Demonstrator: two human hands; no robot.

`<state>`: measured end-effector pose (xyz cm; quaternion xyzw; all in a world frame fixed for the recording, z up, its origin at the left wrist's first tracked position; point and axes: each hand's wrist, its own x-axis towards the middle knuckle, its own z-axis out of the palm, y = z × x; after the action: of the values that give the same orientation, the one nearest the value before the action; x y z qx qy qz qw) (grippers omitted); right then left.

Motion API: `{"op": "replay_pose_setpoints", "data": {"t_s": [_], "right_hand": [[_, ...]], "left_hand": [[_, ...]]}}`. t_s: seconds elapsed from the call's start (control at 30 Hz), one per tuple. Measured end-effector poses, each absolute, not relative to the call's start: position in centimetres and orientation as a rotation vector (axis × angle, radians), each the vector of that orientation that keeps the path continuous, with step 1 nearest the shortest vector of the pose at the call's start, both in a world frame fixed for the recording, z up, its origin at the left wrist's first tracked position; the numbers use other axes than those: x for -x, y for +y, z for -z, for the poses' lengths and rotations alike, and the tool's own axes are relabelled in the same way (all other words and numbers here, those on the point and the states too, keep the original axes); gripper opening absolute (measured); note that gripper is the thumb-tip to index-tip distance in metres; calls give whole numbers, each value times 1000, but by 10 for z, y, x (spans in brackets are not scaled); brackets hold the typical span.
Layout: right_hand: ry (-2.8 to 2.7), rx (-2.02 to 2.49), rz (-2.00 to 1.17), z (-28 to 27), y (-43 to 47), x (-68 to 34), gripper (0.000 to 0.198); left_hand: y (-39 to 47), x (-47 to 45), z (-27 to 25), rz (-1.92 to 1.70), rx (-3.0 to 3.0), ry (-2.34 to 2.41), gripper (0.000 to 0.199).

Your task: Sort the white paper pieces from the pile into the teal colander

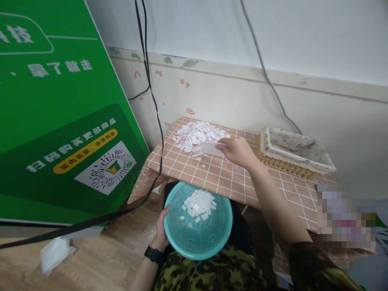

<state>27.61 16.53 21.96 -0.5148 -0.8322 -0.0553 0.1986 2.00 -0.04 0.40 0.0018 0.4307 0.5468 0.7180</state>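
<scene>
My left hand (163, 226) grips the left rim of a round teal plastic basket (198, 246), which rests over my lap below the table edge. A small heap of white paper scraps (200, 203) lies inside it. My right hand (238, 150) is closed on a flat white card (211, 148), held at the near right side of a larger pile of paper scraps (198, 133) on the table. Some of these scraps are tinted pink, and a few lie loose in front of the pile.
A brown checked cloth covers the table (221, 178). At its back right stands a lined wicker basket (287, 161). A black cable (157, 117) hangs past the table's left side, by a green panel (60, 101). A white plastic bag (56, 254) lies on the floor.
</scene>
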Motion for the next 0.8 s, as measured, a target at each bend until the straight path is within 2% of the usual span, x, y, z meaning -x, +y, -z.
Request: {"op": "replay_pose_setpoints", "data": {"t_s": [0.27,0.8], "right_hand": [[-2269,1439,15,-211,161,-287,21],[-2245,1432,-57,-210,154,-296,20]], "left_hand": [[-1,-19,-4,-1198,5,949,21],[-1,-19,-1,-1217,-11,926,20]]}}
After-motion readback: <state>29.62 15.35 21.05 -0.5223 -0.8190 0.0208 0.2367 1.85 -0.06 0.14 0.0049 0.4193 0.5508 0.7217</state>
